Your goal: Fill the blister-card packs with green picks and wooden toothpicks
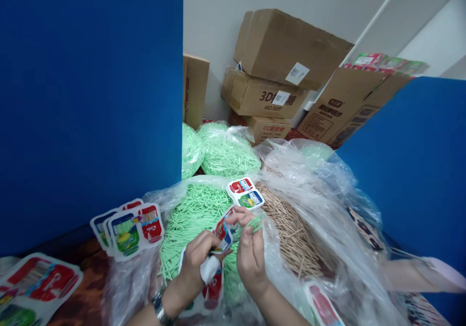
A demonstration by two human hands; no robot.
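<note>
My left hand (196,263), with a watch on the wrist and a white wrap on the thumb, is closed on a small red, white and blue printed packet (223,233). Beside it my right hand (251,253) pinches a small bunch of green sticks (256,222) at the packet's opening. Both hands hover over a clear plastic bag full of green sticks (192,214). A second printed packet (245,192) lies just above the hands, on the bag of brown sticks (287,229).
Several filled packets (127,229) lean at the left, and more lie at the lower left (32,287). Blue partition walls (91,97) stand left and right. Further bags of green sticks (225,153) and stacked cardboard boxes (284,68) are behind.
</note>
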